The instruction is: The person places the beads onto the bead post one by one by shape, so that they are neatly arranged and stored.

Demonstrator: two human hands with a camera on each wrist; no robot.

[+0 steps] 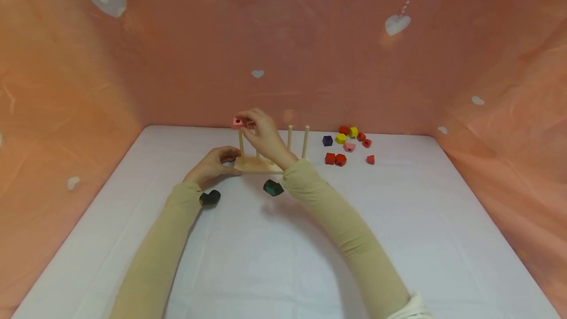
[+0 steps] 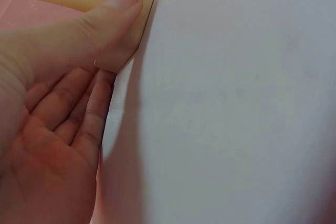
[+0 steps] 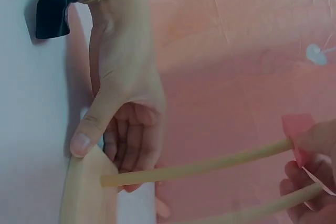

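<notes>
A wooden peg stand with several upright rods is near the back of the table. My left hand grips its left end, the thumb on the front side of the base and the fingers behind it. At the top of the leftmost rod, my right hand pinches a pink bead with a hole in it. In the right wrist view, that bead sits right at the rod's tip. My right forearm hides part of the stand.
Right of the stand lie loose beads: a dark blue one, yellow ones, several red ones and a pink one. Behind the table hangs a pink curtain. Each wrist wears a dark camera.
</notes>
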